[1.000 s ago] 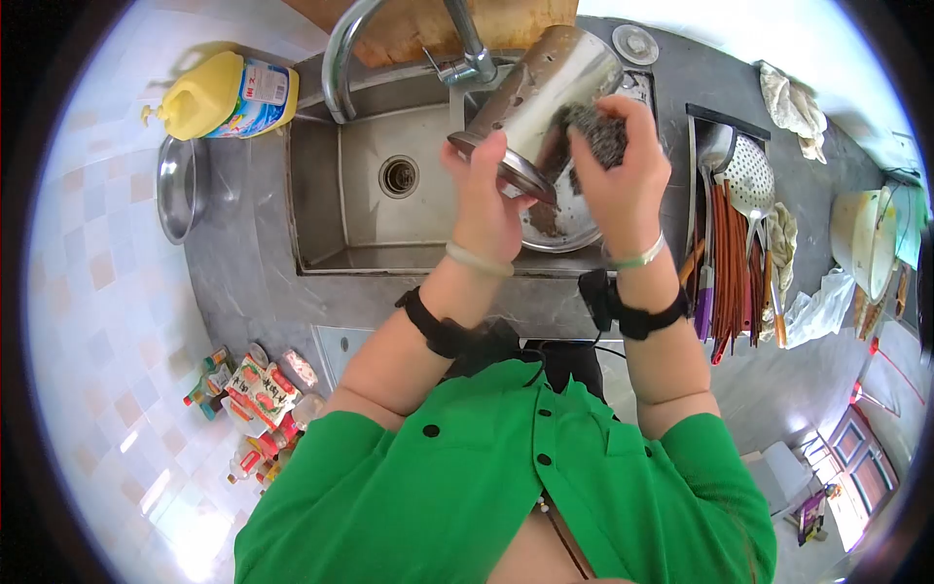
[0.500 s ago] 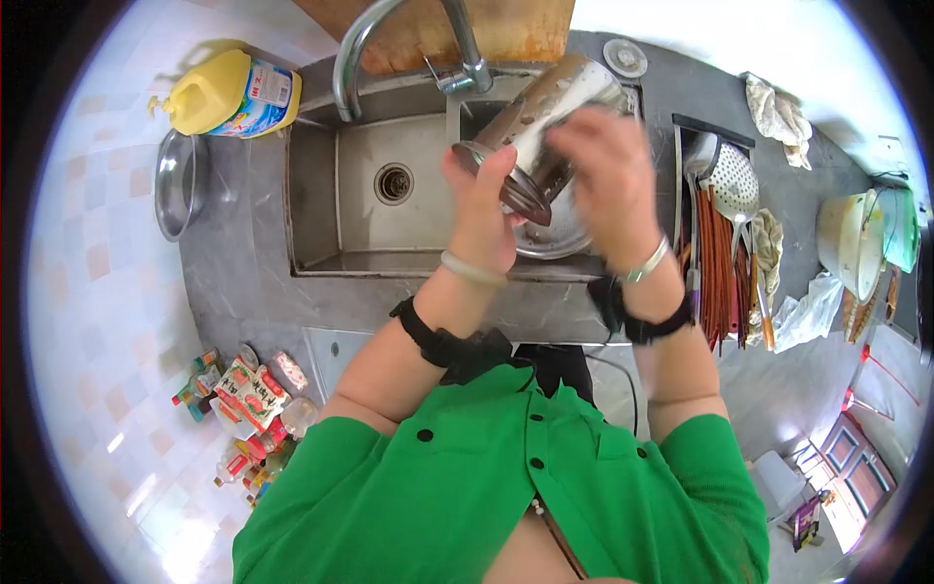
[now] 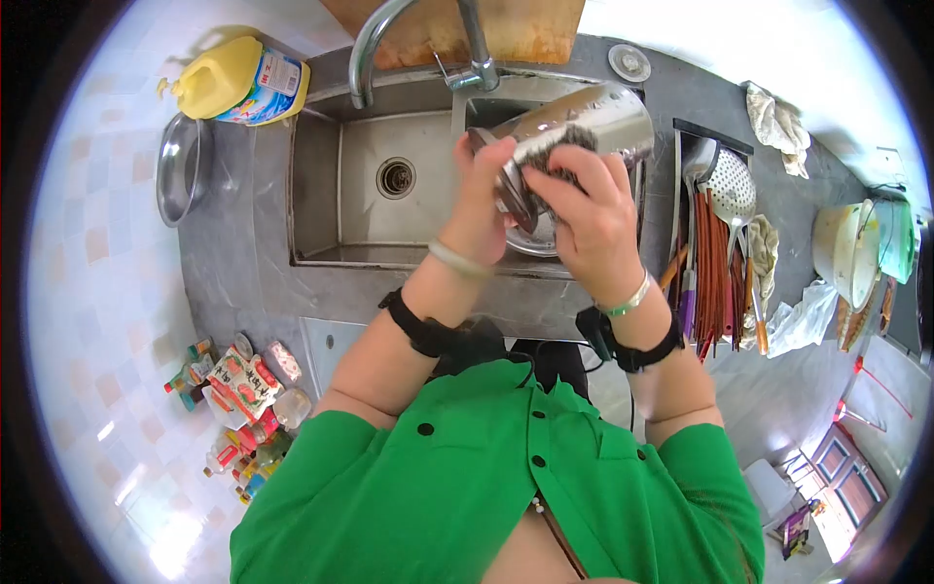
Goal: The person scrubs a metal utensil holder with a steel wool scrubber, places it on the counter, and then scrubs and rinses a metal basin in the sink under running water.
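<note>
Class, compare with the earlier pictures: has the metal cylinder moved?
Yes: judged against the fixed tap, the far end of the metal cylinder has swung rightward and downward in the view.

From the shiny cylindrical steel pot [image 3: 608, 117], twelve pointing away from the wearer, the arched chrome faucet [image 3: 474, 49] obstructs ten o'clock, the left hand [image 3: 477, 195] eight, the right hand [image 3: 595, 219] six. A narrow passage runs at three over the grey stone counter [image 3: 661, 127]; the long brown chopsticks [image 3: 715, 268] obstruct four.
</note>
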Demonstrator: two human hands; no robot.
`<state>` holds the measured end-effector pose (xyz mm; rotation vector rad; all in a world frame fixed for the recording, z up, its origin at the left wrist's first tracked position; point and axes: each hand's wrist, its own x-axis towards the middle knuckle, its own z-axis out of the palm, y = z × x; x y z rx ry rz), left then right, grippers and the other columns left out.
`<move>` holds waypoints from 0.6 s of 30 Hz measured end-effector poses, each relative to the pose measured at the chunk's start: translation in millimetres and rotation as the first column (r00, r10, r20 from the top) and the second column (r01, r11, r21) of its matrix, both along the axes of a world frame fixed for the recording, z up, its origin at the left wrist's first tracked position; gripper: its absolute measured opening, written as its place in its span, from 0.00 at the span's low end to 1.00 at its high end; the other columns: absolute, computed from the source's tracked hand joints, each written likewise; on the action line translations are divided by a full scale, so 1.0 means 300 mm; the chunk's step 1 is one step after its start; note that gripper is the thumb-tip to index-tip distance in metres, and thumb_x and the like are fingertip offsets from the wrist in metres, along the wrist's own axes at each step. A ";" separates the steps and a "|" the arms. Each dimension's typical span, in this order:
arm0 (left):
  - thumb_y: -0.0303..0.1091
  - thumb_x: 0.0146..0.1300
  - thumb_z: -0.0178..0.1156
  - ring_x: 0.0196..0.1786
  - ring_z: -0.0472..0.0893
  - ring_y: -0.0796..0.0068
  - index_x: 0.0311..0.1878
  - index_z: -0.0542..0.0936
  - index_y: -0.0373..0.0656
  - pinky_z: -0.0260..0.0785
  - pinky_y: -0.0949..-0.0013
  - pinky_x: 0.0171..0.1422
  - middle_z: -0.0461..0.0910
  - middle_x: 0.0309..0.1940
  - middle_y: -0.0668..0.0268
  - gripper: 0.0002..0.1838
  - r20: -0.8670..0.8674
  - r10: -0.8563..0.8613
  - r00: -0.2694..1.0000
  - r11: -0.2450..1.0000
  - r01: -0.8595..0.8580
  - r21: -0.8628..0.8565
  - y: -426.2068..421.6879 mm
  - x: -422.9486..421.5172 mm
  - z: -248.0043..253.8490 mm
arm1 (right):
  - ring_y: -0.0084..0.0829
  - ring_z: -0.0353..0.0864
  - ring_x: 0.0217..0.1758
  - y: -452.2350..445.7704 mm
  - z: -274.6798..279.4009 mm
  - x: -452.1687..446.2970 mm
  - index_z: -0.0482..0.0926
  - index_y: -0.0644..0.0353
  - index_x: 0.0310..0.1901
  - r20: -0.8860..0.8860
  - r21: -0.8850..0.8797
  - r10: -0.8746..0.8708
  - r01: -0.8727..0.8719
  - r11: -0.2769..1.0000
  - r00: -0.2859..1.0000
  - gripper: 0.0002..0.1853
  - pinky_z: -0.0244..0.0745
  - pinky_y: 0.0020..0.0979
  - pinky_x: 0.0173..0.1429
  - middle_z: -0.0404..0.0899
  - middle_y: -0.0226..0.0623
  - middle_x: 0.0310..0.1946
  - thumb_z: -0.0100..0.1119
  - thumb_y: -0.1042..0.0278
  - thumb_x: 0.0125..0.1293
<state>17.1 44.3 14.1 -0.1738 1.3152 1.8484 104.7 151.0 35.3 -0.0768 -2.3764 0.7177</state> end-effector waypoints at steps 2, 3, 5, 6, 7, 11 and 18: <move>0.56 0.53 0.59 0.45 0.73 0.72 0.53 0.64 0.61 0.64 0.70 0.34 0.69 0.48 0.73 0.26 0.001 0.012 1.000 1.000 -0.012 0.029 -0.003 -0.006 0.015 | 0.36 0.69 0.34 -0.009 -0.015 0.012 0.82 0.58 0.37 -0.026 0.015 0.001 -0.001 1.000 1.000 0.14 0.69 0.32 0.39 0.75 0.32 0.39 0.56 0.77 0.44; 0.55 0.53 0.59 0.45 0.73 0.72 0.53 0.63 0.62 0.63 0.70 0.34 0.69 0.48 0.73 0.27 0.000 0.010 1.000 0.999 -0.010 0.040 -0.003 -0.008 0.025 | 0.36 0.69 0.34 -0.014 -0.007 0.006 0.81 0.58 0.37 -0.039 0.025 -0.008 0.008 1.000 0.999 0.15 0.69 0.32 0.39 0.74 0.32 0.39 0.56 0.77 0.44; 0.56 0.52 0.59 0.45 0.72 0.73 0.54 0.63 0.61 0.62 0.72 0.34 0.70 0.47 0.74 0.28 0.000 0.010 1.000 1.000 -0.010 0.001 0.004 0.013 0.045 | 0.36 0.69 0.33 -0.005 0.026 -0.023 0.81 0.59 0.37 -0.045 0.082 -0.015 0.019 0.996 0.999 0.15 0.69 0.31 0.38 0.74 0.33 0.39 0.56 0.77 0.44; 0.56 0.52 0.59 0.45 0.72 0.74 0.54 0.63 0.61 0.61 0.72 0.34 0.70 0.46 0.75 0.28 0.001 0.009 1.000 1.000 -0.009 -0.020 0.007 0.025 0.051 | 0.36 0.69 0.33 -0.007 0.028 -0.016 0.81 0.59 0.37 -0.032 0.082 -0.011 0.013 0.997 0.999 0.15 0.69 0.31 0.38 0.74 0.33 0.39 0.56 0.77 0.44; 0.57 0.51 0.60 0.47 0.71 0.75 0.55 0.62 0.60 0.59 0.75 0.32 0.70 0.47 0.75 0.30 -0.007 0.022 1.000 0.999 -0.022 -0.025 0.008 0.025 0.046 | 0.36 0.69 0.33 -0.007 0.031 -0.010 0.81 0.59 0.37 -0.021 0.083 -0.004 0.006 0.997 1.000 0.14 0.69 0.31 0.38 0.74 0.33 0.39 0.56 0.77 0.44; 0.56 0.51 0.60 0.48 0.70 0.74 0.60 0.59 0.58 0.58 0.75 0.31 0.68 0.50 0.73 0.35 -0.040 -0.036 0.999 0.999 0.036 -0.001 -0.013 0.008 0.050 | 0.36 0.70 0.34 -0.012 0.015 0.005 0.80 0.58 0.37 -0.007 0.094 -0.005 0.006 0.996 1.000 0.14 0.69 0.31 0.38 0.74 0.33 0.39 0.56 0.77 0.45; 0.58 0.53 0.58 0.43 0.74 0.74 0.64 0.62 0.49 0.62 0.76 0.30 0.73 0.46 0.70 0.38 -0.064 0.074 0.995 0.997 -0.075 -0.019 -0.002 0.004 0.016 | 0.35 0.70 0.33 -0.038 0.025 0.016 0.80 0.59 0.36 0.034 0.094 0.003 -0.006 0.996 0.999 0.13 0.69 0.31 0.38 0.74 0.33 0.37 0.55 0.77 0.45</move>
